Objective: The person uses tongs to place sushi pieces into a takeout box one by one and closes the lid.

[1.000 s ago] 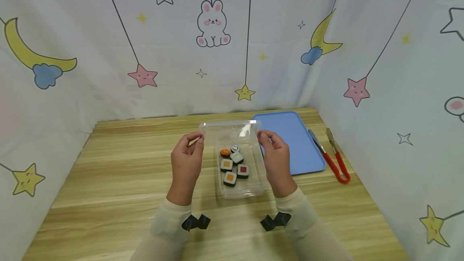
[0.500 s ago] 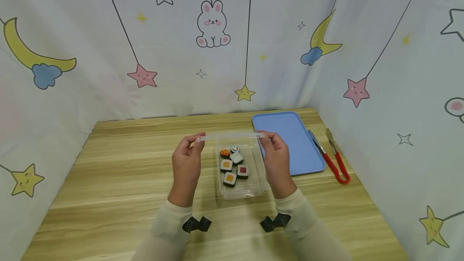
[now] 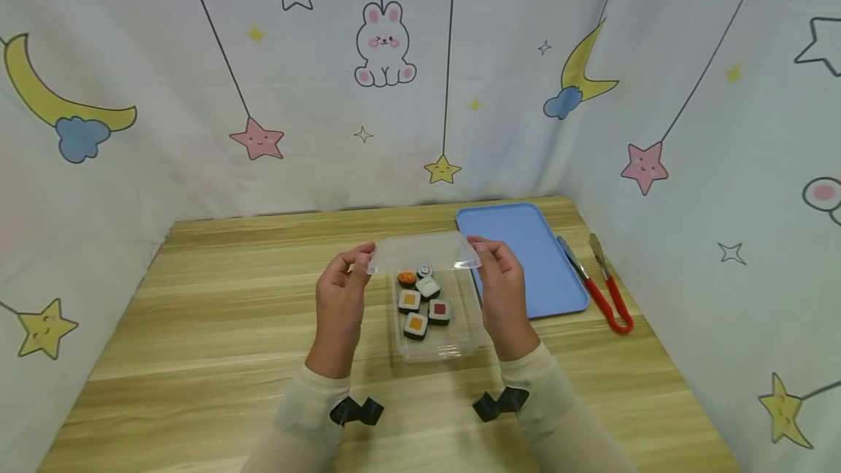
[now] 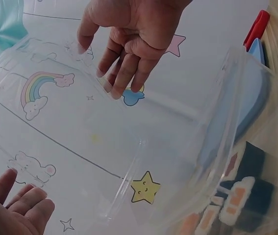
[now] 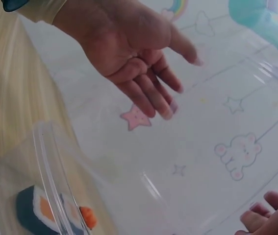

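Note:
In the head view, a clear plastic container (image 3: 453, 345) sits on the table with several sushi pieces (image 3: 417, 301) in it, some with orange or red centres. Its clear lid (image 3: 423, 252) is raised above the far end, tilted, its front edge overlapping the farthest pieces. My left hand (image 3: 340, 305) pinches the lid's left side between thumb and fingers, and my right hand (image 3: 504, 298) pinches the right side. From the left wrist, the lid's clear sheet (image 4: 94, 137) spans between both hands. Sushi (image 5: 37, 208) shows through the container wall in the right wrist view.
A blue tray (image 3: 535, 261) lies behind and to the right of the container. Beside it are tongs (image 3: 612, 290) with red handles. A patterned white cloth (image 3: 315, 93) hangs along the back and sides of the wooden table (image 3: 236, 298).
Both hands have swung the lid's raised edge down and toward me, from upright through edge-on, so its outer face now shows. The container and sushi have stayed put.

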`<state>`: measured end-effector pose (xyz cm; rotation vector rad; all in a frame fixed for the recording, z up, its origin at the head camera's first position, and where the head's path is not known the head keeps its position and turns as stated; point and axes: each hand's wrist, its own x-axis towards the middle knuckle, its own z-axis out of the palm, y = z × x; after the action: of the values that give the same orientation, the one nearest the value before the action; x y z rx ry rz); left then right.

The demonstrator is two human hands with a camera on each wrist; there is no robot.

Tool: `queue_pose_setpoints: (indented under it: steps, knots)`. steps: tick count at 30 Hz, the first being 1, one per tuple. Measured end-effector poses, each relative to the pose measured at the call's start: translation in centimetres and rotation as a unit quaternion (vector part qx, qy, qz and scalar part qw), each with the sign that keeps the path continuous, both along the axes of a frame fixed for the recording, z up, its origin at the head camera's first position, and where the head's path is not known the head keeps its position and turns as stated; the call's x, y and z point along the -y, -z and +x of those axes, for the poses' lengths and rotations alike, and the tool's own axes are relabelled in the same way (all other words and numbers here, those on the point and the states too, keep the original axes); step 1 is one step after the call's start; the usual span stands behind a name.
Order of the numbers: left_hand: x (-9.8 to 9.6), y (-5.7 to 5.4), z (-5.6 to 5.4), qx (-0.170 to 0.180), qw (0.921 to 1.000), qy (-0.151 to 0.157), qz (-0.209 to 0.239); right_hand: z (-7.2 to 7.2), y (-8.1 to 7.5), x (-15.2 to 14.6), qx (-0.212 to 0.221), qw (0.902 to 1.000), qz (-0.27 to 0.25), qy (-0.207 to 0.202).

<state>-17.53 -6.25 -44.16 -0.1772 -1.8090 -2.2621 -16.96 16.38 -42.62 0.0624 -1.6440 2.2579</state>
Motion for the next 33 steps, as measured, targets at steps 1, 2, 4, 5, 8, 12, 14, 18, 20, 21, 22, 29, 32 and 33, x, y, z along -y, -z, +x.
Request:
queue_pose_setpoints:
  steps: [1, 2, 4, 5, 8, 12, 14, 18, 20, 21, 22, 29, 32, 33]
  knots:
    - [0.0, 0.1, 0.0, 0.0, 1.0, 0.003, 0.006, 0.0, 0.0, 0.0, 0.002, 1.0, -0.004, -0.001]
    - [0.0, 0.2, 0.1, 0.0, 0.9999, 0.006, 0.012, 0.0, 0.1, -0.1, 0.005, 1.0, -0.006, -0.003]
    - [-0.1, 0.3, 0.1, 0.0, 0.9997, 0.011, 0.021, 0.0, 0.2, -0.2, 0.011, 0.9998, -0.014, -0.008]
    - [-0.1, 0.4, 0.1, 0.001, 0.9995, 0.013, 0.027, -0.1, 0.2, -0.3, 0.012, 0.9997, -0.018, -0.01]
    - [-0.2, 0.8, 0.2, 0.001, 0.9988, 0.019, 0.045, -0.1, 0.5, -0.5, 0.019, 0.9992, -0.031, -0.017]
    - [-0.5, 1.4, 0.1, -0.005, 0.997, 0.027, 0.073, -0.2, 0.6, -0.6, 0.025, 0.9985, -0.045, -0.019]
    - [-0.6, 1.7, 0.1, -0.008, 0.9958, 0.032, 0.085, -0.2, 0.7, -0.6, 0.03, 0.9982, -0.048, -0.017]
    - [-0.8, 2.5, 0.1, -0.003, 0.9946, 0.036, 0.097, -0.3, 1.2, -0.7, 0.035, 0.9981, -0.049, -0.01]
    - [-1.0, 2.9, 0.1, 0.003, 0.994, 0.037, 0.103, -0.4, 1.5, -0.8, 0.035, 0.9984, -0.044, -0.005]
    - [-1.0, 3.0, 0.1, 0.006, 0.9936, 0.037, 0.107, -0.4, 1.6, -0.8, 0.035, 0.9986, -0.041, -0.002]
    - [-1.1, 3.2, 0.1, 0.008, 0.9932, 0.037, 0.11, -0.4, 1.8, -0.9, 0.036, 0.9987, -0.037, 0.0]
    - [-1.4, 4.3, 0.0, 0.014, 0.9924, 0.029, 0.119, -0.6, 3.3, -1.3, 0.039, 0.999, -0.024, -0.005]
    - [-1.6, 4.9, 0.0, 0.025, 0.9919, 0.029, 0.121, -0.7, 3.9, -1.6, 0.04, 0.9988, -0.027, -0.01]
    - [-1.7, 5.2, 0.0, 0.027, 0.9918, 0.028, 0.122, -0.7, 4.1, -1.7, 0.041, 0.9987, -0.028, -0.013]
